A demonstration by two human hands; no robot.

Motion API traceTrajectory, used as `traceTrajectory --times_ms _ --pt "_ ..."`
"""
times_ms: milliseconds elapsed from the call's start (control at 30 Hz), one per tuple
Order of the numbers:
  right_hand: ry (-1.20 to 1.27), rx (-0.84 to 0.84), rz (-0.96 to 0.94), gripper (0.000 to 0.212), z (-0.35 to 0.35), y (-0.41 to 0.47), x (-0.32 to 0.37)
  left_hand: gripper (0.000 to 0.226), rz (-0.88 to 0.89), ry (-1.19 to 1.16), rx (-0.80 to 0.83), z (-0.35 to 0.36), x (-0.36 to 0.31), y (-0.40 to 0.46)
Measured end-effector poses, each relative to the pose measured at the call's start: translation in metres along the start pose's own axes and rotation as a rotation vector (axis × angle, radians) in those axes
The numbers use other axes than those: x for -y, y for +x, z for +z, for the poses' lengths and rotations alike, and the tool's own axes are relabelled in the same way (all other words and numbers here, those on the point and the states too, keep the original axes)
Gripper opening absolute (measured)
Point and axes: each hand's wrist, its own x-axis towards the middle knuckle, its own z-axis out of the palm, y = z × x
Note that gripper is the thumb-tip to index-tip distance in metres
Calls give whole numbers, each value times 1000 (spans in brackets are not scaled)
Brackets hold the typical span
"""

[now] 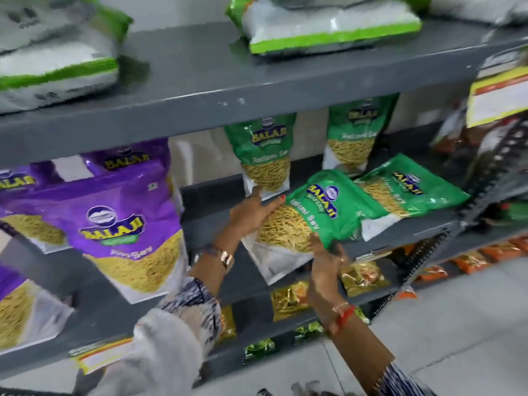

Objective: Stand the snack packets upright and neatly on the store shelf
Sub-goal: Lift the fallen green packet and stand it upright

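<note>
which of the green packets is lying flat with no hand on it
The far-right green packet, lying flat on the shelf untouched. Both hands hold the tilted one beside it; the two behind stand upright.

The grey middle shelf (211, 252) carries purple packets (125, 224) at left, two green packets (264, 155) upright at centre, and another green packet (411, 192) flat at right.

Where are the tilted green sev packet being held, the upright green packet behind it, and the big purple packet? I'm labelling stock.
Tilted green sev packet (320, 212): head view, printed front.
Upright green packet (264, 155): head view, front middle.
Big purple packet (120, 224): head view, logo area.
</note>
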Motion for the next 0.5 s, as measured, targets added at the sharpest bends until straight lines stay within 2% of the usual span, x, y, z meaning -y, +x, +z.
traceTrajectory --times_ms 33,67,133,167,267,333,400,500 --pt "2 53 66 62 -2 4 3 105 -78 -135 140 0 -1 14" --pt "-1 92 131 67 -3 6 6 103 -136 -286 274 1 -1 23" --pt "-7 118 200 67 -9 13 9 80 -180 -504 440 2 4 31" --pt "-3 118 194 59 -11 15 11 72 -202 -532 438 1 4 30" --pt "32 129 151 26 -17 16 26 42 -214 -566 322 4 5 21" --pt "54 126 146 23 -21 16 34 22 -221 -611 264 6 3 4" --pt "40 136 132 24 -26 13 46 13 -225 -692 170 10 0 -18" --pt "-29 216 73 20 -35 10 66 10 -214 -789 -90 18 -7 -55"
